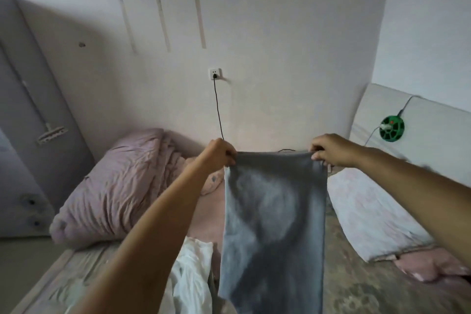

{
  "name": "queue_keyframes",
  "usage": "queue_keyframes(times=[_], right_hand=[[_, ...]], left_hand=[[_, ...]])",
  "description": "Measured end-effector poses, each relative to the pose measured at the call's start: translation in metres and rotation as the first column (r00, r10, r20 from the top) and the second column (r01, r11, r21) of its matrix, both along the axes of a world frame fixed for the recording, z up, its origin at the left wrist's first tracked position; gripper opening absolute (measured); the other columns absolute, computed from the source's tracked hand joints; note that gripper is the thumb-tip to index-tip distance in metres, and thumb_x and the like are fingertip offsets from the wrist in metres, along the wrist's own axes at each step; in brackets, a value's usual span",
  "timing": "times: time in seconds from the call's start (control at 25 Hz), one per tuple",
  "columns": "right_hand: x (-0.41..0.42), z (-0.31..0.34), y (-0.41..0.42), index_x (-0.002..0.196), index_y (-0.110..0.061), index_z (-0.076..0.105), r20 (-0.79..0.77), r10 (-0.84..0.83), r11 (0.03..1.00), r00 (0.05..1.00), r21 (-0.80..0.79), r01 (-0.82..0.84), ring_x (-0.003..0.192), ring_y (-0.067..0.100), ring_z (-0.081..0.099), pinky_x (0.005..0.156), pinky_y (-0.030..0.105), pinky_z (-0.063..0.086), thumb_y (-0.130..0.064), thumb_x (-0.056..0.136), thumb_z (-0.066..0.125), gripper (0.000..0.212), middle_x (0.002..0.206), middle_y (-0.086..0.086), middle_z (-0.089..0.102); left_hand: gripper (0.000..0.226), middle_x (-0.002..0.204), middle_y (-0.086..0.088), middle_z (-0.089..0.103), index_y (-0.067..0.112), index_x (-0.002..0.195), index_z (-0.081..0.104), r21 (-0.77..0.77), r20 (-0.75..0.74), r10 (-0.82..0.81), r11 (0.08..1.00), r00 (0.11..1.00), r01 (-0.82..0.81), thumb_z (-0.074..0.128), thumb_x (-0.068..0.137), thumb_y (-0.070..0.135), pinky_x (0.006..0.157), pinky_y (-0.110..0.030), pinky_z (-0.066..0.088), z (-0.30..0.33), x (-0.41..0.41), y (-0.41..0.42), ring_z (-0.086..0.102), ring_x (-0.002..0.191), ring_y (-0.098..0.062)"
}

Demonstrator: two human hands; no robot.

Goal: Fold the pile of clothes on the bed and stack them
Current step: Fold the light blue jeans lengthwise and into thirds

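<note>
Clothes are mid-fold: a grey garment hangs in the air over the bed, its top edge pinched at one corner by the left hand and at the other by the right hand. Next, I judge, the grip must bring the corners together or lay it flat.

Both hands — left hand, right hand — pinch hanging grey jeans above bed.
</note>
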State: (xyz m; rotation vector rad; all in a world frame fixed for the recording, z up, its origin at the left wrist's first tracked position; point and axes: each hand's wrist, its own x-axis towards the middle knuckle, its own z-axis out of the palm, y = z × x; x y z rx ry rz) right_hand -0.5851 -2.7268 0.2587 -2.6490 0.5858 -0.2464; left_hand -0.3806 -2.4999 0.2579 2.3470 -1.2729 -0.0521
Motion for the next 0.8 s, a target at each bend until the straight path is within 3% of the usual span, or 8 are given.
queue_keyframes(times=[0.12, 0.24, 0.36, 0.48, 0.64, 0.8], right_hand=[[0.035, -0.014, -0.016, 0.076, -0.020, 0.049, -0.010, -0.023, 0.996, 1.000, -0.084, 0.022, 0.079, 0.017, 0.051, 0.068, 0.027, 0.039, -0.004, 0.087, 0.061, 0.023, 0.090, 0.006, 0.058], [0.053, -0.004, -0.028, 0.083, -0.018, 0.044, 0.068, -0.019, 0.991, 0.998, -0.128, 0.027, 0.079, 0.019, 0.047, 0.061, 0.027, 0.035, -0.004, 0.088, 0.059, 0.021, 0.092, 0.007, 0.054], [0.055, 0.006, -0.027, 0.097, -0.014, 0.045, 0.149, -0.007, 0.990, 0.989, -0.135, 0.027, 0.081, 0.022, 0.050, 0.064, 0.030, 0.035, -0.002, 0.088, 0.057, 0.019, 0.094, 0.009, 0.053], [0.043, -0.016, -0.016, 0.112, -0.010, 0.045, 0.135, -0.029, 0.987, 0.990, -0.154, 0.050, 0.091, 0.025, 0.052, 0.074, 0.030, 0.037, -0.002, 0.089, 0.058, 0.028, 0.102, 0.009, 0.050], [0.008, -0.099, 0.005, 0.102, -0.006, 0.057, 0.008, 0.034, 0.987, 0.999, -0.158, -0.032, 0.098, 0.027, 0.048, 0.077, 0.028, 0.031, 0.004, 0.082, 0.059, 0.022, 0.104, 0.010, 0.055], [-0.047, -0.222, 0.043, 0.092, -0.006, 0.061, -0.128, 0.042, 0.997, 0.991, -0.057, -0.050, 0.097, 0.031, 0.051, 0.072, 0.028, 0.028, 0.005, 0.075, 0.062, 0.020, 0.098, 0.009, 0.056]], left_hand=[[0.024, 0.098, -0.016, 0.070, 0.004, 0.100, 0.073, 0.035, 0.035, 0.034, 0.999, 0.999, -0.035, 0.068, 0.078, -0.002, 0.068, -0.013, 0.034, -0.011, 0.024, -0.019, 0.057, 0.086, -0.018], [0.026, 0.102, -0.017, 0.068, 0.003, 0.102, 0.072, -0.033, 0.089, 0.051, 0.998, 0.995, -0.049, 0.063, 0.079, -0.004, 0.072, -0.018, 0.032, -0.007, 0.043, -0.025, 0.059, 0.098, -0.028], [0.027, 0.101, -0.017, 0.067, 0.000, 0.103, 0.069, -0.172, 0.088, 0.054, 0.984, 0.995, -0.039, 0.064, 0.078, -0.006, 0.078, -0.024, 0.039, 0.001, 0.045, -0.020, 0.058, 0.096, -0.029], [0.031, 0.093, -0.011, 0.064, 0.001, 0.105, 0.058, -0.183, 0.052, 0.055, 0.982, 0.997, -0.045, 0.066, 0.075, -0.006, 0.069, -0.027, 0.039, -0.019, 0.035, -0.007, 0.057, 0.085, -0.026], [0.031, 0.095, -0.015, 0.067, 0.001, 0.104, 0.065, 0.028, 0.021, -0.013, 1.000, 1.000, 0.012, 0.063, 0.074, -0.003, 0.069, -0.027, 0.037, -0.094, 0.012, 0.015, 0.059, 0.087, -0.028], [0.023, 0.100, -0.013, 0.066, 0.005, 0.101, 0.068, 0.238, -0.104, -0.062, 0.968, 0.993, 0.085, 0.064, 0.078, 0.006, 0.070, -0.025, 0.035, -0.211, -0.032, 0.047, 0.058, 0.094, -0.028]])
